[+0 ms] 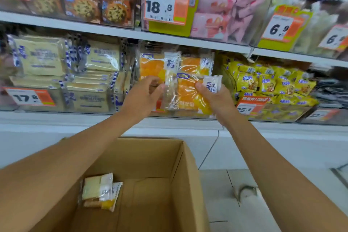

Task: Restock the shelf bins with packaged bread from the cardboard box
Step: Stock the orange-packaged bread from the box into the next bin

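Box (175,165) fills the lower middle of the frame, open, with two bread packs (99,190) lying at the lower left of its floor. Beyond it a shelf (94,26) spans the frame in two levels. On the lower level, at centre, a clear bin (188,114) holds orange packs (156,68); pale loaves (41,58) sit to its left and yellow bags (263,81) to its right. On the upper level, cookie boxes (81,5) stand at upper left and pink packs (216,15) at upper right, with a price tag (165,5) reading 18.8 between them. Both forearms reach up from the lower corners. One pack (188,90) hangs in front of the centre bin's stock. The left hand (143,94) pinches its left edge with fingers and thumb; the right hand (214,98) has fingers curled round its white right end.
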`<action>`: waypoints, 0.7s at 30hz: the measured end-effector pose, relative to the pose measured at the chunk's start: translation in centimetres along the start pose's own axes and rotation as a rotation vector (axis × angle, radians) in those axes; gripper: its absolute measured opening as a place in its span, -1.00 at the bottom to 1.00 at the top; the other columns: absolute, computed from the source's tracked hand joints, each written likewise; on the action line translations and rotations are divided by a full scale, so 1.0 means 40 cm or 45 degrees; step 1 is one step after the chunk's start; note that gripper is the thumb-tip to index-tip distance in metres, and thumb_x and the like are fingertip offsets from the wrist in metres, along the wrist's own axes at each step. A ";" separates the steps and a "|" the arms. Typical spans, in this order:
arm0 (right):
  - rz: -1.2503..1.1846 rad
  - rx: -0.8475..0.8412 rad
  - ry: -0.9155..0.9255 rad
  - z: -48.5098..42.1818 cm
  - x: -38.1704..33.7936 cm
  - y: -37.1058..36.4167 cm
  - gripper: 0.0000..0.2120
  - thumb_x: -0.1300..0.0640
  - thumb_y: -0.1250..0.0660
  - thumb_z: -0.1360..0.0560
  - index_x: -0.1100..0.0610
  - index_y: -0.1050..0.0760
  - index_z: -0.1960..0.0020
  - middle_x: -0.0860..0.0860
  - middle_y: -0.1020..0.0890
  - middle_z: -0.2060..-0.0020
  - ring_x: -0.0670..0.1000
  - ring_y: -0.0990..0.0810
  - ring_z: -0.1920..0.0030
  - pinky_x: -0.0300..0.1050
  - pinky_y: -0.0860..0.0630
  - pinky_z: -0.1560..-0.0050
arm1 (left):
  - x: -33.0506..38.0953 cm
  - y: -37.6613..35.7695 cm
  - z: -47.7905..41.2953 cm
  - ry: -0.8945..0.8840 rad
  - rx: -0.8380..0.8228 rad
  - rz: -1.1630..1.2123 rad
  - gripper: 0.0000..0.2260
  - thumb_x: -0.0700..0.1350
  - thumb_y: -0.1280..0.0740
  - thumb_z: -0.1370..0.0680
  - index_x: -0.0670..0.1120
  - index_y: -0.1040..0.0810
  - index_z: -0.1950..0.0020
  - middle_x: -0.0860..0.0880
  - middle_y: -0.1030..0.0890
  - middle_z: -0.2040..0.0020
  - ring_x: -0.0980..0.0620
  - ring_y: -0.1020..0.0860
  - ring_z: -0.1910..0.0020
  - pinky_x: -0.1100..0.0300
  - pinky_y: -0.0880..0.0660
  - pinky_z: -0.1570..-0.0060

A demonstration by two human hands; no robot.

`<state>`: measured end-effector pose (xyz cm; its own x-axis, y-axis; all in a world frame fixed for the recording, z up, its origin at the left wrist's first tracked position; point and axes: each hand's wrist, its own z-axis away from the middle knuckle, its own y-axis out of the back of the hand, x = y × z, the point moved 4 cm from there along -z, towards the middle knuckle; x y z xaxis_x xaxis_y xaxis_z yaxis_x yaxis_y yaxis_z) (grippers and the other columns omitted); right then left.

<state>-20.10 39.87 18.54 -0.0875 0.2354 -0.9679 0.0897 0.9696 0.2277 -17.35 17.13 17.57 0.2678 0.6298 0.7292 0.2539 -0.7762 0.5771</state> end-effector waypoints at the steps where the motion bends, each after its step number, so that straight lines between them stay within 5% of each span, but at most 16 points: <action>1: 0.015 0.048 0.017 -0.037 -0.009 0.029 -0.69 -0.11 -0.50 -0.41 -0.01 -0.58 -0.08 -0.03 -0.70 0.03 0.00 -0.68 -0.02 0.02 -0.61 -0.08 | 0.003 -0.003 -0.032 -0.083 0.028 -0.134 -0.66 0.09 -0.21 -0.64 -0.02 -0.46 -0.36 0.06 -0.57 -0.21 0.08 -0.52 -0.19 0.11 -0.46 -0.20; 4: 0.080 0.197 0.086 -0.154 -0.012 0.086 -0.72 -0.11 -0.48 -0.43 0.04 -0.57 0.00 -0.04 -0.68 0.12 -0.03 -0.65 0.08 -0.16 -0.56 0.12 | -0.014 -0.031 -0.112 -0.261 0.020 -0.472 -0.60 0.06 -0.23 -0.63 -0.01 -0.39 -0.46 0.01 -0.39 -0.48 -0.02 -0.30 -0.48 -0.08 -0.26 -0.44; 9: 0.234 0.122 0.193 -0.322 0.009 0.044 -0.71 -0.04 -0.48 -0.45 0.02 -0.50 -0.09 -0.20 -0.58 0.16 -0.28 -0.53 0.17 -0.46 -0.43 0.22 | -0.047 -0.084 -0.158 -0.533 0.009 -0.718 -0.60 0.07 -0.19 -0.62 0.02 -0.43 -0.44 -0.02 -0.31 -0.53 -0.04 -0.19 -0.53 -0.04 -0.04 -0.48; 13: 0.444 0.235 0.208 -0.375 0.074 0.012 -0.07 -0.52 -0.41 -0.16 0.04 -0.39 -0.33 0.02 -0.56 -0.19 0.03 -0.54 -0.22 0.05 -0.51 -0.24 | -0.075 -0.095 -0.177 -0.620 0.041 -0.788 -0.56 0.12 -0.08 -0.58 0.03 -0.50 -0.37 -0.03 -0.37 -0.50 -0.03 -0.23 -0.49 0.03 -0.01 -0.43; 15: 0.419 0.304 0.185 -0.358 0.085 0.018 0.14 -0.51 -0.44 -0.15 0.10 -0.19 -0.51 0.12 -0.39 -0.41 0.13 -0.36 -0.42 0.14 -0.35 -0.41 | -0.081 -0.098 -0.177 -0.658 0.056 -0.776 -0.58 0.10 -0.10 -0.58 0.03 -0.50 -0.37 -0.03 -0.37 -0.50 -0.03 -0.24 -0.49 -0.02 -0.07 -0.44; 18: 0.591 0.394 0.331 -0.295 0.059 0.031 0.07 -0.28 -0.46 -0.35 0.15 0.03 -0.59 0.15 -0.14 -0.53 0.12 -0.07 -0.54 0.09 -0.11 -0.52 | -0.083 -0.094 -0.170 -0.685 0.134 -0.684 -0.63 0.00 -0.19 -0.59 0.00 -0.47 -0.38 -0.05 -0.34 -0.51 -0.04 -0.24 -0.49 -0.11 -0.14 -0.46; 21: 0.998 0.407 0.687 -0.234 0.029 0.003 -0.05 -0.29 -0.40 -0.40 0.03 -0.03 -0.59 0.17 -0.09 -0.55 0.16 -0.01 -0.56 0.14 0.00 -0.51 | -0.090 -0.084 -0.170 -0.602 0.242 -0.713 -0.56 -0.02 -0.23 -0.59 0.02 -0.36 -0.48 -0.07 -0.22 -0.57 -0.07 -0.14 -0.55 -0.24 -0.06 -0.49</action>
<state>-29.49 40.89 18.42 -0.3206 0.8755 -0.3615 0.5702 0.4832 0.6644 -25.48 17.25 15.50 0.4109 0.9077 0.0855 0.6139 -0.3448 0.7101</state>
